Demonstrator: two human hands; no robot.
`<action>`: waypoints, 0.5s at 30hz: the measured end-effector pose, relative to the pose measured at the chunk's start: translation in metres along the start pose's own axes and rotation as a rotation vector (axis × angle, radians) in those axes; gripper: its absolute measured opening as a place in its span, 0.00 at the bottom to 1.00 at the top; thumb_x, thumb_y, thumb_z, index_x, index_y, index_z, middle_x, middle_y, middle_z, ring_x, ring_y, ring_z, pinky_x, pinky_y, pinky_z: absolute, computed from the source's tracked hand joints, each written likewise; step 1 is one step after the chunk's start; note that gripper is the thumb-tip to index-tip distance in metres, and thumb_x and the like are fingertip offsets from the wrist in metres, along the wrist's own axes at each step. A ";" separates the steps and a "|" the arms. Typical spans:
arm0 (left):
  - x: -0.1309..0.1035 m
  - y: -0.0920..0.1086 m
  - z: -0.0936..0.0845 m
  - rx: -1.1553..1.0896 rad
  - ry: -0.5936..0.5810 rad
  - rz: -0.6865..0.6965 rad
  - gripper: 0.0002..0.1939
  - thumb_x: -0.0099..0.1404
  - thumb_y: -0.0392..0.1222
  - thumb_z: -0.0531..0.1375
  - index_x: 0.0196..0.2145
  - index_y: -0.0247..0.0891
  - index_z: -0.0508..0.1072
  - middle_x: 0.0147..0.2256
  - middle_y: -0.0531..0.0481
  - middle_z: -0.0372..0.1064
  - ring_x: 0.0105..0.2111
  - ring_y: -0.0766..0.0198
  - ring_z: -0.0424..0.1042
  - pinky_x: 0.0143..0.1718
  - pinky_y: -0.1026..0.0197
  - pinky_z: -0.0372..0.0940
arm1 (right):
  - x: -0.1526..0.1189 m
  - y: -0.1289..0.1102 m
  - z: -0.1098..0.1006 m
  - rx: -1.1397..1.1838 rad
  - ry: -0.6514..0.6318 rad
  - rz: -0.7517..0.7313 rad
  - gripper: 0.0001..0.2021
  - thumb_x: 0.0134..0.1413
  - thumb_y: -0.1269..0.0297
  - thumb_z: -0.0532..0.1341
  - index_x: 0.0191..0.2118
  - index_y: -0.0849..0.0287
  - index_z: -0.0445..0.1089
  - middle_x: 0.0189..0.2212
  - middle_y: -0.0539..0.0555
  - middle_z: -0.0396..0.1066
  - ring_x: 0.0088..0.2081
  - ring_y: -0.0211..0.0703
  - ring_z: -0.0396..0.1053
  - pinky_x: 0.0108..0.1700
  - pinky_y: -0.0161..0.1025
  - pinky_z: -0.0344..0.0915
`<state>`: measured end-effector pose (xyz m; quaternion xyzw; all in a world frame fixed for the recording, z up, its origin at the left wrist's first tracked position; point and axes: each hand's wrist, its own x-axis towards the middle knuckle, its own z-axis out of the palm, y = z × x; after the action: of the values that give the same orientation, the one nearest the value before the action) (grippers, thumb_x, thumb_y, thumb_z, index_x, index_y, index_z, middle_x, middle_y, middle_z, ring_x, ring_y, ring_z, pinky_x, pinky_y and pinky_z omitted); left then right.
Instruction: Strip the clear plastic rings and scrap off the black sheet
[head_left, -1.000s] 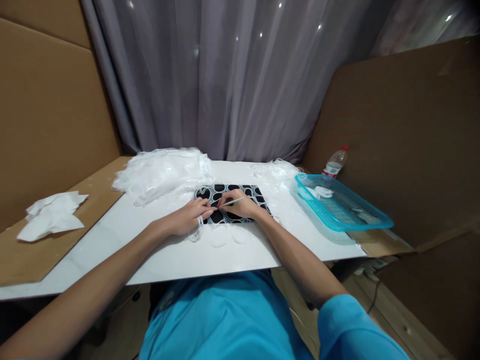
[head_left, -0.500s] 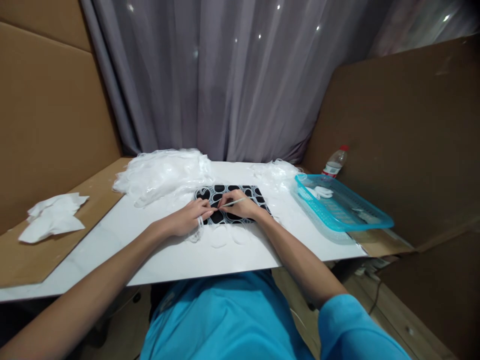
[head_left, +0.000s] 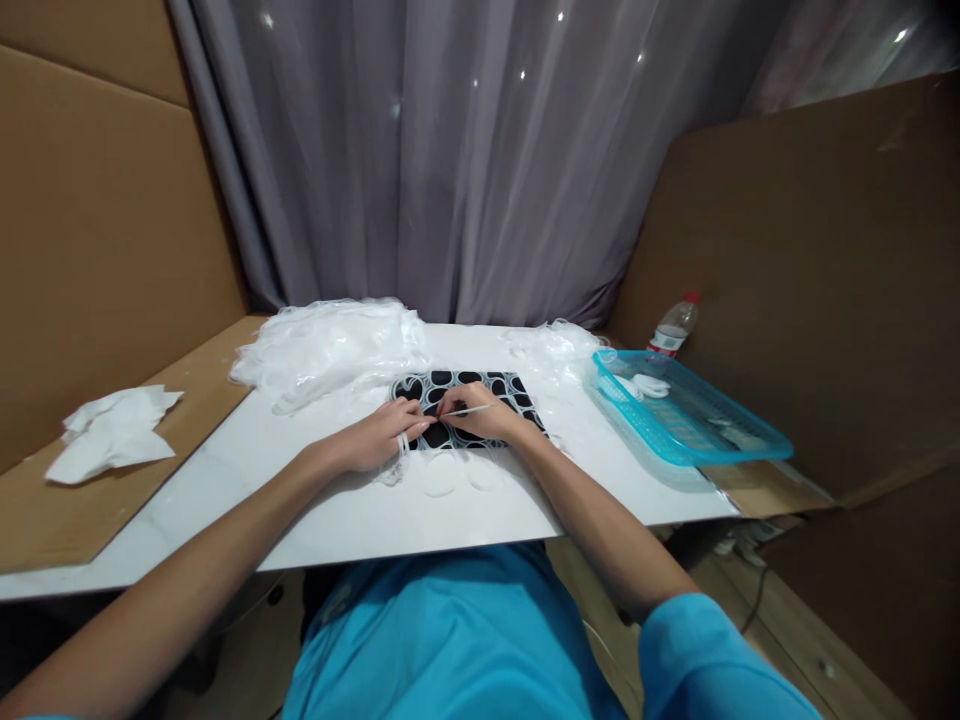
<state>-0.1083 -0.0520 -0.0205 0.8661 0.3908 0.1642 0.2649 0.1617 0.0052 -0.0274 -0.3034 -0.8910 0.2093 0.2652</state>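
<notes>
A black sheet with a pattern of pale rings (head_left: pixel 495 384) lies flat on the white table, under both hands. My left hand (head_left: pixel 379 435) rests on its left part, fingers curled close together and forefinger pointing right. Thin white cord loops (head_left: pixel 403 443) pass round its fingers and trail onto the table. Between the closed fingertips of my right hand (head_left: pixel 480 412) is a thin pale stick (head_left: pixel 471 409), its tip close to the left fingertips. What lies at that tip is too small to make out. Loose white rings (head_left: pixel 439 490) lie just in front of the sheet.
A big heap of white stringy material (head_left: pixel 330 345) is at back left, a smaller pile (head_left: pixel 555 342) at back right. On the right stand a blue plastic basket (head_left: pixel 675 455) and a bottle (head_left: pixel 673 328). Crumpled tissue (head_left: pixel 112 440) lies left. Cardboard walls (head_left: pixel 810 290) flank the table.
The view has shifted very slightly. The pale stick in my right hand lies a little flatter; both hands stay in nearly the same place on the sheet.
</notes>
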 end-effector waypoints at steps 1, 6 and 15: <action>0.000 0.000 0.000 -0.008 0.000 -0.007 0.27 0.83 0.65 0.46 0.52 0.43 0.75 0.52 0.42 0.71 0.52 0.49 0.67 0.60 0.45 0.63 | 0.000 0.000 0.001 -0.023 0.004 -0.007 0.07 0.61 0.77 0.69 0.40 0.59 0.83 0.37 0.52 0.84 0.38 0.42 0.79 0.43 0.35 0.68; 0.002 -0.003 0.002 -0.058 -0.004 -0.018 0.27 0.83 0.66 0.47 0.49 0.42 0.73 0.50 0.42 0.70 0.51 0.48 0.68 0.60 0.43 0.65 | 0.000 -0.003 0.008 -0.172 0.018 -0.048 0.06 0.63 0.76 0.68 0.40 0.59 0.81 0.38 0.54 0.83 0.41 0.44 0.78 0.44 0.35 0.65; 0.002 -0.001 0.003 -0.140 -0.004 -0.036 0.27 0.83 0.66 0.47 0.43 0.42 0.69 0.47 0.44 0.66 0.51 0.49 0.68 0.61 0.43 0.65 | -0.001 -0.013 0.002 -0.384 -0.105 -0.129 0.05 0.71 0.70 0.64 0.44 0.62 0.78 0.42 0.60 0.80 0.42 0.47 0.76 0.44 0.37 0.63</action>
<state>-0.1059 -0.0505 -0.0228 0.8387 0.3933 0.1846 0.3283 0.1552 -0.0055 -0.0221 -0.2794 -0.9447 0.0337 0.1686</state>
